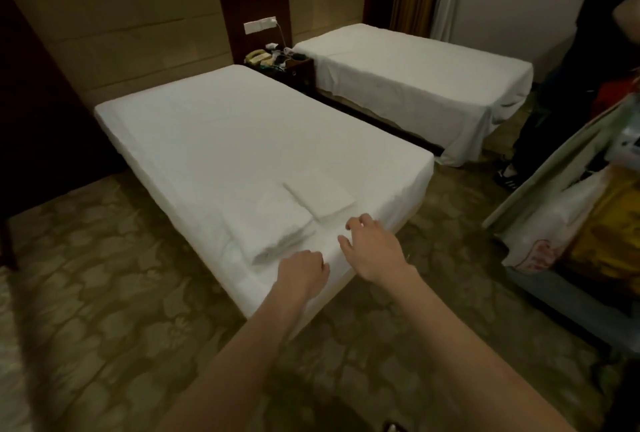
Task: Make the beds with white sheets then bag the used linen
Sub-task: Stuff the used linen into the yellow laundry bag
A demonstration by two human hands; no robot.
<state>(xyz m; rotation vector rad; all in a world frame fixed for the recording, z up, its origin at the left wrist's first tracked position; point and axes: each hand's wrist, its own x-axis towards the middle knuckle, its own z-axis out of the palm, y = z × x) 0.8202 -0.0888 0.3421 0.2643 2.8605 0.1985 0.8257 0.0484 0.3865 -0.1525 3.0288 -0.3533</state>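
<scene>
The near bed (225,140) wears a smooth white sheet. On its foot end lie two folded white linens: a thick folded one (273,223) and a thinner flat one (322,194) beside it. My left hand (303,274) hovers at the bed's foot corner with its fingers curled, just below the thick fold, and holds nothing that I can see. To its right, my right hand (372,248) is spread with relaxed fingers over the sheet near the corner. The far bed (415,71) is covered by a white sheet that hangs loose at its foot.
A dark nightstand (287,66) with a phone and cables stands between the beds. At the right stands a housekeeping cart (568,210) with a white plastic bag (550,223) and yellow cloth. Another person (571,85) in dark clothes stands by the far bed. Patterned carpet covers the floor.
</scene>
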